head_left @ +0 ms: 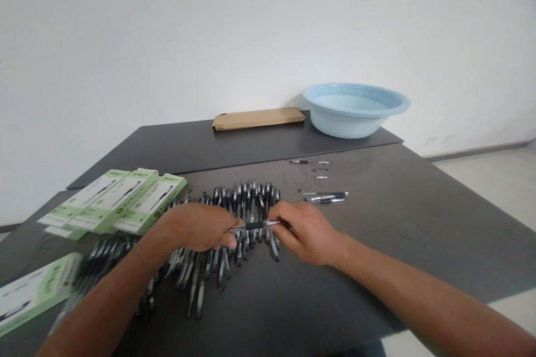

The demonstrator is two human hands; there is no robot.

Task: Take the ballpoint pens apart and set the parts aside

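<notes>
Between my two hands a pen [254, 226] with a black grip and clear barrel lies level, above a heap of pens. My left hand [205, 227] pinches its left end between thumb and fingers. At the other end, my right hand [307, 232] has thumb and fingers closed on the pen's silvery tip. Beneath and behind the hands spreads the heap of similar black and clear pens [196, 284]. My left forearm covers part of the pens at the left.
Green and white pen boxes [144, 201] are stacked at left, with another box [39, 290] nearer. Loose pens and pen parts [326, 197] lie to the right. Farther back are a flat cardboard piece [259, 118] and a light blue basin [355, 117] on the dark table [419, 223].
</notes>
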